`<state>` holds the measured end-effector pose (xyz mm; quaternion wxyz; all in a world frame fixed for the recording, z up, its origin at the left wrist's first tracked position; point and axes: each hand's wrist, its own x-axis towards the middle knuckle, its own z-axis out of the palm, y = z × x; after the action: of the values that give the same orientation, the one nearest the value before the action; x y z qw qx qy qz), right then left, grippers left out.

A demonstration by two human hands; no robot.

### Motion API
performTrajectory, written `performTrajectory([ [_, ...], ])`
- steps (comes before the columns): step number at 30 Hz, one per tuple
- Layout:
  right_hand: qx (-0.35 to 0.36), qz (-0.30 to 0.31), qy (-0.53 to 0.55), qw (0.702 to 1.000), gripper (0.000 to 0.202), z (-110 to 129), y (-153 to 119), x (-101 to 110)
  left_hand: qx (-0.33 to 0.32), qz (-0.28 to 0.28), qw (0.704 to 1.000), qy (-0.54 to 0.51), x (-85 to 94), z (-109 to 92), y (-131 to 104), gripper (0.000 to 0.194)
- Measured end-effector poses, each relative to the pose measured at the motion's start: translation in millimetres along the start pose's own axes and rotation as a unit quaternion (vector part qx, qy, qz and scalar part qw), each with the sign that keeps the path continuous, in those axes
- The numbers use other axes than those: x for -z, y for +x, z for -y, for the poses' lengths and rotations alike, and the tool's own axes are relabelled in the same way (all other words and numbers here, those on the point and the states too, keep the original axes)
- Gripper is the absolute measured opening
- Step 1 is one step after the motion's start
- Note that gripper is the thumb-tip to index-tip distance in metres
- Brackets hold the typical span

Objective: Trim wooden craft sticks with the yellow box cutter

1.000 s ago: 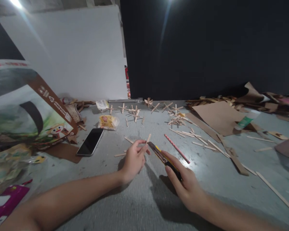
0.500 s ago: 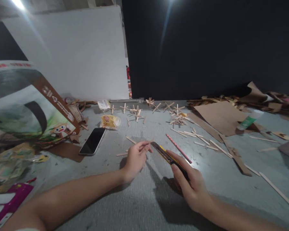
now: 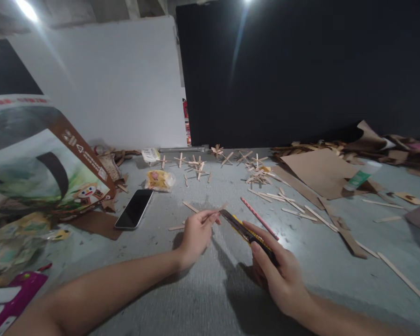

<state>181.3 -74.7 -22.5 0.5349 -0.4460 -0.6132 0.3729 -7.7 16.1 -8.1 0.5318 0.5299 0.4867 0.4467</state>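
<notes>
Near the middle of the grey table, my left hand (image 3: 198, 233) pinches a small wooden stick piece (image 3: 224, 206), whose tip shows past the fingertips. My right hand (image 3: 280, 270) is wrapped round a black and yellow utility knife (image 3: 247, 229). The knife's front end points up and left and meets the stick at my left fingertips; whether the blade touches the wood is too small to tell. Beyond my right hand lies a red patterned stick (image 3: 259, 218). Two loose wooden sticks (image 3: 190, 206) lie behind and beside my left hand.
A black phone (image 3: 135, 209) and a yellow wrapped packet (image 3: 159, 180) lie at the left, near a large printed bag (image 3: 73, 172). Crossed stick pieces (image 3: 227, 158) stand along the back. Loose sticks, brown cardboard (image 3: 315, 172) and a green-white tube (image 3: 363, 176) are at the right.
The camera view has tilted up slightly. Both hands keep nearly the same places and grips, and the stick tip at my left fingers shows at a slightly different angle.
</notes>
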Motion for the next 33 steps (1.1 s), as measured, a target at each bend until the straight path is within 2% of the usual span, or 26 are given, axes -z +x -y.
performTrajectory([
  [9, 0.092, 0.020, -0.107, 0.990, 0.049, 11.0, -2.5, -1.5, -0.020, 0.013, 1.000, -0.017, 0.2, -1.6, -1.9, 0.053],
  [17, 0.031, 0.020, -0.048, 0.998, 0.046, 20.1, -4.9, -8.1, -0.020, 0.020, 1.000, -0.005, -1.4, 1.0, -4.3, 0.049],
  [19, 0.034, 0.023, -0.054, 0.998, 0.042, 23.6, -10.6, -8.5, -0.019, 0.020, 1.000, 0.002, -1.1, 2.6, -3.4, 0.046],
  [21, 0.065, 0.020, -0.082, 0.994, 0.036, 26.4, -21.2, -5.7, -0.009, 0.000, 1.000, 0.000, 0.0, 3.8, -0.2, 0.044],
  [24, 0.150, -0.001, -0.158, 0.976, 0.029, 28.6, -38.3, 2.9, 0.008, -0.032, 0.999, -0.019, 1.9, 3.8, 5.7, 0.044],
  [26, 0.210, 0.018, -0.169, 0.963, 0.037, 27.3, -40.3, 8.6, 0.004, -0.027, 0.999, -0.027, 2.4, 3.0, 7.9, 0.046],
  [28, 0.269, 0.071, -0.145, 0.949, 0.048, 22.2, -30.0, 12.5, -0.005, -0.019, 0.999, -0.028, 2.0, 1.8, 7.8, 0.048],
  [29, 0.289, 0.072, -0.140, 0.944, 0.048, 18.1, -21.1, 13.6, -0.009, -0.013, 1.000, -0.025, 1.6, 1.2, 7.1, 0.048],
  [33, 0.222, -0.001, -0.093, 0.971, 0.035, -3.6, 18.6, 15.2, -0.021, 0.023, 0.999, -0.017, -0.1, -1.9, 3.0, 0.048],
])
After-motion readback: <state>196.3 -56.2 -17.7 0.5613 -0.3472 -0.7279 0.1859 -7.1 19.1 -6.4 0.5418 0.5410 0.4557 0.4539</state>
